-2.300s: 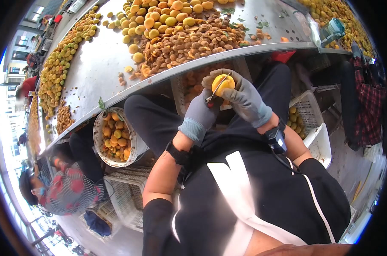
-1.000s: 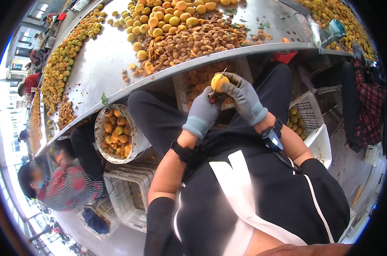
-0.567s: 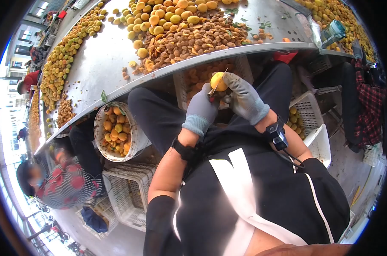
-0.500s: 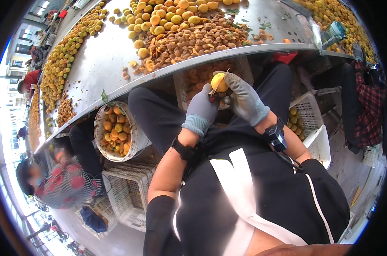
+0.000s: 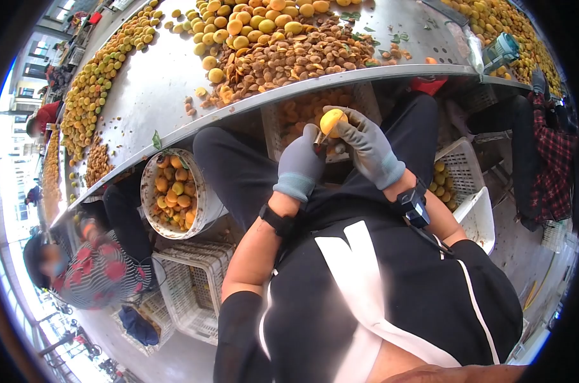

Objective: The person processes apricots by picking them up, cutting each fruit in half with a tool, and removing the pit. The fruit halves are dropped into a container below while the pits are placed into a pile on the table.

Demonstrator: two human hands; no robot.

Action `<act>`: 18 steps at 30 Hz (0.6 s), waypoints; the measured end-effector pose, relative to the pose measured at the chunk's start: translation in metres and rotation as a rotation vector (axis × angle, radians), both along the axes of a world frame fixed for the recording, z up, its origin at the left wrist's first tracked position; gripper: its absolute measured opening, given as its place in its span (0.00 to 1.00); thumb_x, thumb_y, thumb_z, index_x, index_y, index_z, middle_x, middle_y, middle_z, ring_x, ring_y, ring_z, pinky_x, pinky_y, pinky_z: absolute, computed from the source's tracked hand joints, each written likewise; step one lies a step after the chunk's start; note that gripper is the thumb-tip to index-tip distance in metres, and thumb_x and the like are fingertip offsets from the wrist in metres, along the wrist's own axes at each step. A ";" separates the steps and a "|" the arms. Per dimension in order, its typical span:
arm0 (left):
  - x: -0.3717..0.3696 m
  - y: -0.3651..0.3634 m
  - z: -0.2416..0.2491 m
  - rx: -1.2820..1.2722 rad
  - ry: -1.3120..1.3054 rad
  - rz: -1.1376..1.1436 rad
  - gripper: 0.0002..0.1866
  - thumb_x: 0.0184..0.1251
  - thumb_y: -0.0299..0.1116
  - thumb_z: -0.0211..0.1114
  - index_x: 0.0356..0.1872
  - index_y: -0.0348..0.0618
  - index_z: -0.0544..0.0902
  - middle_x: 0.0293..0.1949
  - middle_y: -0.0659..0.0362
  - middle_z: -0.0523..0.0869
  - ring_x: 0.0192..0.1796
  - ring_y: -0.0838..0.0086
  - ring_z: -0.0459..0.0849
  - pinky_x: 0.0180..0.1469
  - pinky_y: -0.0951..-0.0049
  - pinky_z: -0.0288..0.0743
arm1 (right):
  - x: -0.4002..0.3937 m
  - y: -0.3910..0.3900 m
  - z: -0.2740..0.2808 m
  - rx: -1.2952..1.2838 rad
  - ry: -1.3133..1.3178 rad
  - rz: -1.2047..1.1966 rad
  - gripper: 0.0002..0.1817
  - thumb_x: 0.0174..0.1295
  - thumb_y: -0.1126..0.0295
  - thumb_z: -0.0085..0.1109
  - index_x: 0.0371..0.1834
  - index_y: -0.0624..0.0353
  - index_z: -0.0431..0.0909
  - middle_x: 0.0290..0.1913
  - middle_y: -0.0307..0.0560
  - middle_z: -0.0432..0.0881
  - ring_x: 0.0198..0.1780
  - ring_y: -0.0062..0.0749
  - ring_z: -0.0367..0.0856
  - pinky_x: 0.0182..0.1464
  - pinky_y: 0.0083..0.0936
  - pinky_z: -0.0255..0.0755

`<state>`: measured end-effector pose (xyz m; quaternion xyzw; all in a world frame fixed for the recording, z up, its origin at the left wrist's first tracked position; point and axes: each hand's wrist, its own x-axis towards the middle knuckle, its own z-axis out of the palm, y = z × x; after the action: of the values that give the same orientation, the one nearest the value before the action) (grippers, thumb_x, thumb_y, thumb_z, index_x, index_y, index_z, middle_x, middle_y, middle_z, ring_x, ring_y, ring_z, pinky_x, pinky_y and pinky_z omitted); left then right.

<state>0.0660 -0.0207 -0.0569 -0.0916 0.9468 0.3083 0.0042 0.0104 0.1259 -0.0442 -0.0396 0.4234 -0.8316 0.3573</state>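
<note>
Both my hands wear grey gloves and meet just below the edge of the steel table (image 5: 155, 89). My right hand (image 5: 368, 148) grips a yellow apricot (image 5: 333, 120) from above and behind. My left hand (image 5: 300, 163) is closed on a small knife (image 5: 319, 140) with a reddish handle. The blade is pressed into the left side of the fruit and is mostly hidden. A white crate of cut apricot halves (image 5: 299, 115) sits directly under my hands, between my knees.
The table holds a heap of brown pits (image 5: 283, 60) and whole apricots (image 5: 251, 25). A round bucket of apricots (image 5: 173, 195) stands at my left knee, white crates (image 5: 458, 169) at my right. A person in a red patterned top (image 5: 94, 271) sits at lower left; another in plaid (image 5: 548, 159) is at right.
The knife blade, earlier sticking up across the apricot, now sits lower and deeper in the fruit. My hands have turned the apricot slightly and stay in the same place.
</note>
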 end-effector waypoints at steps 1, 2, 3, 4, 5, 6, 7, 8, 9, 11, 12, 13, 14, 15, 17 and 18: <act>0.001 0.000 0.000 0.002 0.044 0.005 0.14 0.58 0.30 0.64 0.43 0.44 0.69 0.30 0.45 0.83 0.36 0.47 0.83 0.34 0.51 0.75 | 0.000 0.000 0.001 0.010 0.021 0.003 0.20 0.67 0.55 0.58 0.53 0.57 0.77 0.42 0.36 0.82 0.39 0.16 0.77 0.38 0.13 0.72; 0.000 -0.002 -0.002 0.002 0.042 0.005 0.14 0.58 0.30 0.64 0.43 0.44 0.69 0.30 0.45 0.83 0.36 0.47 0.83 0.34 0.51 0.75 | 0.000 0.000 -0.003 0.010 0.019 0.002 0.20 0.67 0.55 0.58 0.53 0.57 0.77 0.42 0.36 0.82 0.39 0.16 0.77 0.38 0.13 0.72; -0.002 -0.004 -0.006 0.000 0.148 0.002 0.14 0.58 0.29 0.64 0.42 0.44 0.69 0.30 0.46 0.83 0.36 0.47 0.83 0.34 0.52 0.75 | 0.001 0.001 -0.009 -0.090 -0.068 0.030 0.20 0.67 0.55 0.59 0.54 0.58 0.76 0.43 0.37 0.82 0.39 0.17 0.78 0.37 0.13 0.72; -0.003 -0.006 -0.007 -0.003 0.258 0.001 0.14 0.57 0.28 0.63 0.42 0.45 0.69 0.30 0.47 0.83 0.35 0.48 0.83 0.34 0.52 0.75 | 0.000 0.001 -0.011 -0.190 -0.150 0.057 0.21 0.67 0.55 0.59 0.55 0.58 0.76 0.43 0.37 0.82 0.40 0.17 0.79 0.37 0.13 0.72; -0.004 -0.008 -0.008 -0.009 0.302 -0.014 0.14 0.56 0.27 0.63 0.41 0.45 0.69 0.30 0.48 0.83 0.35 0.48 0.83 0.34 0.53 0.75 | -0.002 0.001 -0.012 -0.189 -0.145 0.060 0.21 0.67 0.55 0.59 0.55 0.58 0.76 0.43 0.37 0.82 0.40 0.17 0.79 0.37 0.13 0.72; -0.004 -0.008 -0.009 -0.009 0.302 -0.013 0.14 0.56 0.27 0.63 0.41 0.45 0.69 0.30 0.48 0.83 0.35 0.48 0.83 0.34 0.53 0.75 | 0.000 0.001 -0.011 -0.151 -0.099 0.047 0.22 0.67 0.55 0.59 0.56 0.58 0.75 0.43 0.37 0.82 0.40 0.17 0.79 0.37 0.13 0.73; -0.004 -0.007 -0.013 0.029 0.259 -0.003 0.14 0.57 0.27 0.63 0.42 0.45 0.70 0.30 0.48 0.83 0.36 0.48 0.83 0.34 0.53 0.75 | 0.002 -0.001 -0.011 -0.113 -0.054 0.035 0.22 0.66 0.55 0.60 0.57 0.58 0.75 0.43 0.38 0.82 0.39 0.17 0.79 0.37 0.13 0.73; -0.005 -0.007 -0.017 0.065 0.219 0.008 0.13 0.58 0.27 0.62 0.42 0.45 0.70 0.31 0.47 0.84 0.37 0.48 0.83 0.35 0.53 0.75 | 0.003 -0.003 -0.008 -0.116 -0.053 0.039 0.22 0.66 0.55 0.60 0.57 0.58 0.75 0.43 0.38 0.82 0.39 0.17 0.79 0.37 0.13 0.73; -0.006 -0.006 -0.020 0.063 0.219 0.010 0.13 0.58 0.27 0.62 0.42 0.45 0.70 0.31 0.47 0.84 0.37 0.48 0.83 0.35 0.53 0.75 | 0.003 -0.005 -0.002 0.042 0.094 -0.018 0.22 0.67 0.55 0.59 0.57 0.58 0.75 0.43 0.38 0.82 0.39 0.18 0.80 0.38 0.13 0.74; -0.005 -0.001 -0.027 0.189 0.054 0.037 0.13 0.60 0.27 0.61 0.45 0.44 0.71 0.33 0.46 0.85 0.40 0.48 0.83 0.37 0.54 0.76 | 0.005 -0.004 0.001 0.203 0.234 -0.079 0.22 0.67 0.55 0.59 0.56 0.58 0.75 0.42 0.38 0.82 0.39 0.18 0.80 0.39 0.14 0.74; -0.006 -0.001 -0.026 0.189 0.054 0.034 0.13 0.60 0.27 0.61 0.45 0.44 0.71 0.33 0.46 0.85 0.40 0.48 0.83 0.37 0.54 0.76 | 0.003 -0.003 0.000 0.179 0.224 -0.052 0.21 0.67 0.55 0.59 0.56 0.58 0.75 0.43 0.38 0.82 0.40 0.19 0.80 0.40 0.15 0.75; -0.005 0.000 -0.026 0.291 0.069 0.016 0.14 0.61 0.28 0.63 0.48 0.44 0.74 0.36 0.48 0.85 0.41 0.53 0.85 0.40 0.61 0.77 | 0.001 -0.002 0.000 0.156 0.212 -0.026 0.21 0.68 0.56 0.58 0.56 0.58 0.75 0.43 0.39 0.82 0.40 0.19 0.80 0.41 0.16 0.76; -0.005 0.000 -0.026 0.393 0.085 -0.002 0.16 0.61 0.29 0.65 0.51 0.43 0.76 0.39 0.49 0.86 0.42 0.57 0.86 0.43 0.67 0.78 | -0.002 -0.001 -0.003 0.157 0.212 -0.029 0.21 0.68 0.56 0.58 0.56 0.58 0.75 0.43 0.39 0.82 0.40 0.19 0.80 0.41 0.16 0.76; -0.006 0.000 -0.026 0.394 0.084 -0.003 0.16 0.61 0.29 0.65 0.51 0.43 0.76 0.39 0.49 0.86 0.42 0.57 0.86 0.43 0.67 0.78 | -0.004 0.000 -0.007 0.027 0.104 0.019 0.19 0.68 0.59 0.57 0.57 0.58 0.74 0.45 0.39 0.82 0.42 0.20 0.81 0.41 0.16 0.77; -0.008 -0.002 -0.027 0.372 0.043 -0.022 0.14 0.61 0.28 0.61 0.48 0.42 0.74 0.39 0.44 0.85 0.44 0.48 0.83 0.44 0.60 0.77 | -0.009 0.004 -0.009 -0.105 -0.002 0.067 0.18 0.69 0.62 0.56 0.57 0.59 0.74 0.46 0.40 0.81 0.44 0.20 0.81 0.42 0.17 0.77; -0.007 -0.003 -0.026 0.372 0.042 -0.022 0.14 0.61 0.28 0.61 0.48 0.42 0.74 0.39 0.44 0.85 0.44 0.48 0.83 0.44 0.60 0.77 | -0.011 0.006 -0.006 -0.090 -0.037 0.092 0.17 0.69 0.64 0.55 0.58 0.59 0.73 0.47 0.41 0.81 0.45 0.21 0.81 0.42 0.18 0.78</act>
<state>0.0586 -0.0239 -0.0834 -0.0723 0.8743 0.4800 0.0045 -0.0003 0.1318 -0.0498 -0.0595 0.3767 -0.8330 0.4008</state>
